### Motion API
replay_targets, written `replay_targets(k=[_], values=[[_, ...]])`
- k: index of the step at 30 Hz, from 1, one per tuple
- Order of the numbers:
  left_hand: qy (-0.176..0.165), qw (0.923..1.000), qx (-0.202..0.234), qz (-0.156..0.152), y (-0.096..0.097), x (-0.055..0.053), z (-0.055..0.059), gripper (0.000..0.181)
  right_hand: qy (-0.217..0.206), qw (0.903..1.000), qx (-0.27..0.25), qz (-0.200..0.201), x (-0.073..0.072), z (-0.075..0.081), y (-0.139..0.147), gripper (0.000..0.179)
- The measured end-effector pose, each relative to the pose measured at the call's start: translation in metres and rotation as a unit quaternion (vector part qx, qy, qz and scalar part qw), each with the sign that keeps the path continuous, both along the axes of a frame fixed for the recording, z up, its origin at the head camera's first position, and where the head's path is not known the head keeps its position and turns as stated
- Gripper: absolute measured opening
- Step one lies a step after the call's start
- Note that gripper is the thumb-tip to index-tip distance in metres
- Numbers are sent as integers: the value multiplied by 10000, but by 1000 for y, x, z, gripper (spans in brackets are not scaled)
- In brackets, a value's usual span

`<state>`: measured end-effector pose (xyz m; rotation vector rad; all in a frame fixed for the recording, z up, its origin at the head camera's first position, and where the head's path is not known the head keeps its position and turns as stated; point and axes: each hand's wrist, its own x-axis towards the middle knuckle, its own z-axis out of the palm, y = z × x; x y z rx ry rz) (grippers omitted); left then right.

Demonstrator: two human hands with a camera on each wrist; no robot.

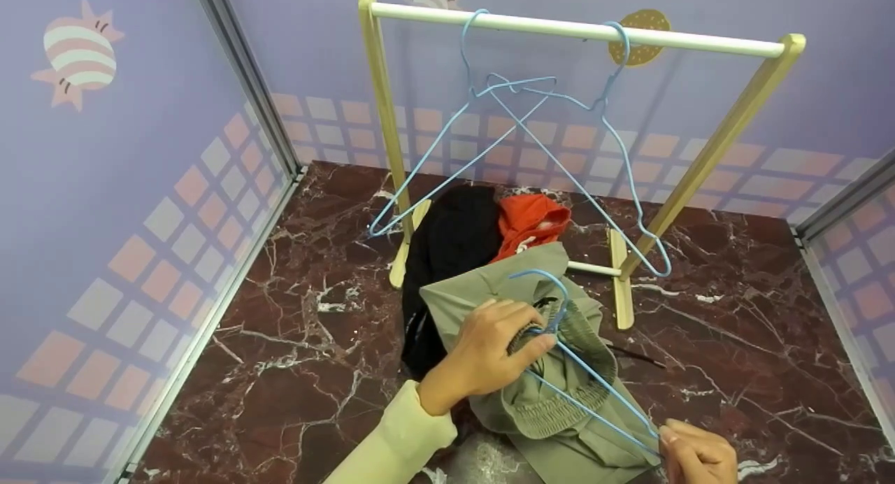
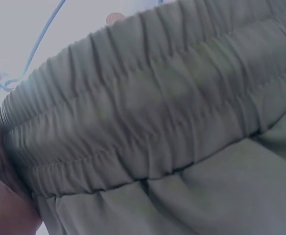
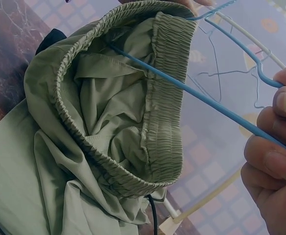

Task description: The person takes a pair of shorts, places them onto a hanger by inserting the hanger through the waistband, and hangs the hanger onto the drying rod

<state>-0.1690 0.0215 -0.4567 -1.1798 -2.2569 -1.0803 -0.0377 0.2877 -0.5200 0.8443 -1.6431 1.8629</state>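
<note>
Grey-green pants (image 1: pixel 482 281) with a gathered elastic waistband (image 3: pixel 167 122) lie bunched on the floor side of the rack. My left hand (image 1: pixel 500 347) pinches the waistband together with the neck of a blue hanger (image 1: pixel 564 302). The lower end of that hanger is gripped by my right hand (image 1: pixel 699 452), its fingers curled round the wire. In the right wrist view the hanger's bar (image 3: pixel 216 105) runs into the open waist; its far end is hidden inside. The pants' waistband (image 2: pixel 133 107) fills most of the left wrist view.
Behind the pants stands a wooden rack with a white rail (image 1: pixel 559 28). Two blue hangers, one on the left (image 1: pixel 464 43) and one on the right (image 1: pixel 624 50), hang crossed from it. A black garment (image 1: pixel 454 225) and a red garment (image 1: pixel 531 218) lie beneath.
</note>
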Motion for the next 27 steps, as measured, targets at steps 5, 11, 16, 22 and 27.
replay_targets(k=[5, 11, 16, 22, 27], values=[[30, 9995, 14, 310, 3, 2, -1, 52, -85, 9997, 130, -162, 0, 3, -3, 50], [124, 9960, 178, 863, 5, 4, -3, 57, 214, 9992, 305, 169, -3, 7, -5, 47], [129, 9947, 340, 963, 5, 3, -4, 55, 408, 9984, 164, 368, -5, 13, -3, 45], [88, 9938, 684, 875, 3, -3, -9, 56, 782, 9953, -569, -6, -7, 20, -5, 28], [76, 9922, 888, 873, -1, -7, -12, 58, 714, 9948, -711, 151, -7, 16, -7, 12]])
